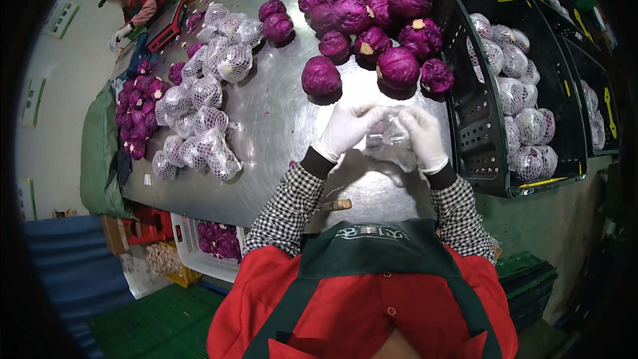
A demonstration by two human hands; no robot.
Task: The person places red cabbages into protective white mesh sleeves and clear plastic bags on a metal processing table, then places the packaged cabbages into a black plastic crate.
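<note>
My left hand [349, 127] and my right hand [423, 134], both in white gloves, pinch the upper edge of a clear plastic bag [391, 144] between them. Low over the steel table [269, 124], the bag hangs crumpled; whether anything lies inside cannot be told. Just beyond my hands stand loose red cabbages [398, 67], several with pale cut stems. To the left, cabbages in white mesh sleeves [199, 94] lie heaped. A knife with a wooden handle [335, 205] rests near the table's front edge, partly hidden by my sleeve.
Black crates [478, 124] with netted cabbages [528, 124] border the table's right side. Smaller red cabbages [137, 109] are piled at the left, beside a green sack [102, 154]. A co-worker [137, 5] stands by a red scale [167, 25]. Below the table edge is a white basket [214, 264] of purple leaves.
</note>
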